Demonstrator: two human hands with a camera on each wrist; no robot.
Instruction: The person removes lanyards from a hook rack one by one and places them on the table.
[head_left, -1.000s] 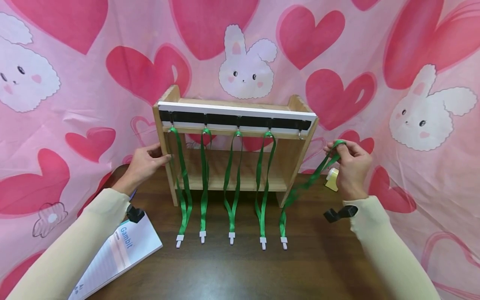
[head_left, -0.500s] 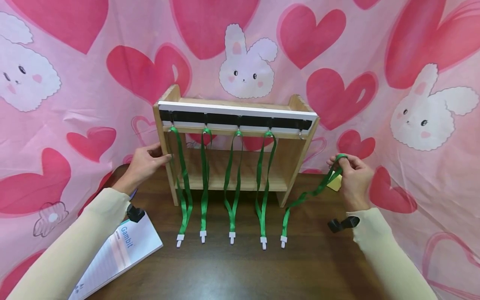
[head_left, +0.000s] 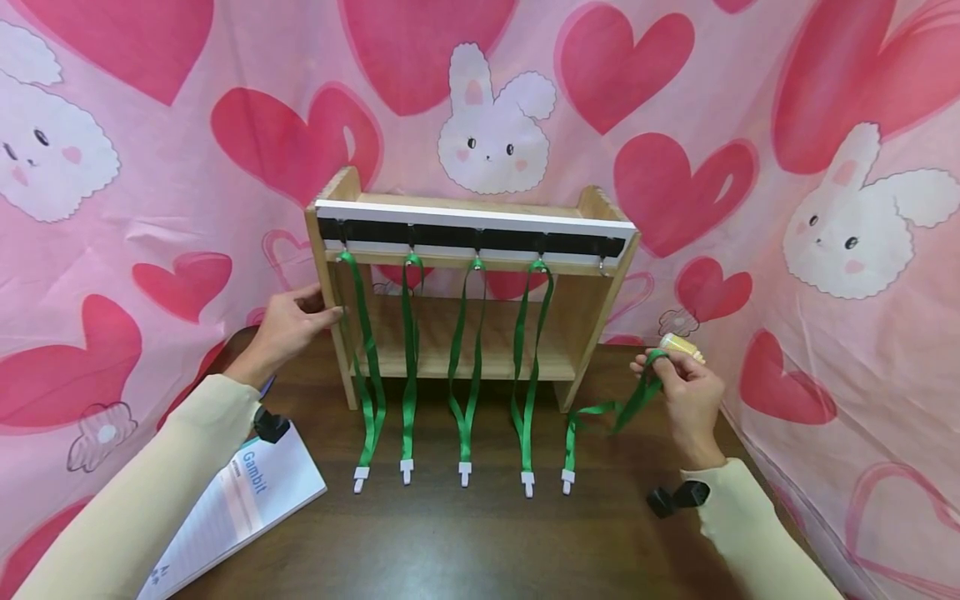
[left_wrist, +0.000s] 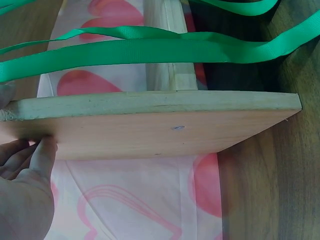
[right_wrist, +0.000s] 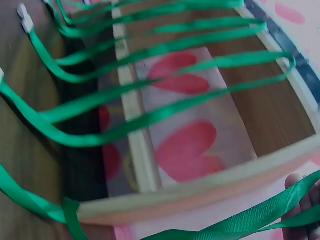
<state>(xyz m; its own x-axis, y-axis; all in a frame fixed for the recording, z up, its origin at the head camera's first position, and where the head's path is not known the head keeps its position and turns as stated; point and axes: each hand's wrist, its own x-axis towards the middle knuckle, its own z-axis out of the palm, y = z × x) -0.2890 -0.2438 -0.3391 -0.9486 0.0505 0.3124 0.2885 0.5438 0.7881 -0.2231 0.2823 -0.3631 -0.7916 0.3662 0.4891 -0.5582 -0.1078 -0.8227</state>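
In the head view a wooden rack [head_left: 461, 333] stands on the table. My left hand [head_left: 288, 329] grips its left side panel [left_wrist: 150, 132], thumb at the front edge and fingers round the outer face. Several green lanyards [head_left: 408, 358] hang from hooks on the rack's black strip [head_left: 442, 238], white clips downward. The rightmost hook [head_left: 602, 265] is bare. To the right of the rack, my right hand [head_left: 692, 404] pinches the looped end of another green lanyard [head_left: 637, 406]. That lanyard sags toward the table, its white clip [head_left: 567, 481] lying near the rack's right foot.
A notebook [head_left: 247, 508] marked Gambit lies at the left on the brown table [head_left: 465, 550]. Behind my right hand is a small yellow and white object [head_left: 682, 346]. A pink cloth [head_left: 577, 167] with hearts and rabbits rises behind the rack.
My right hand has come down with the lanyard's looped end, and the strap has gone from taut to slack and folded. My left hand stays on the rack.
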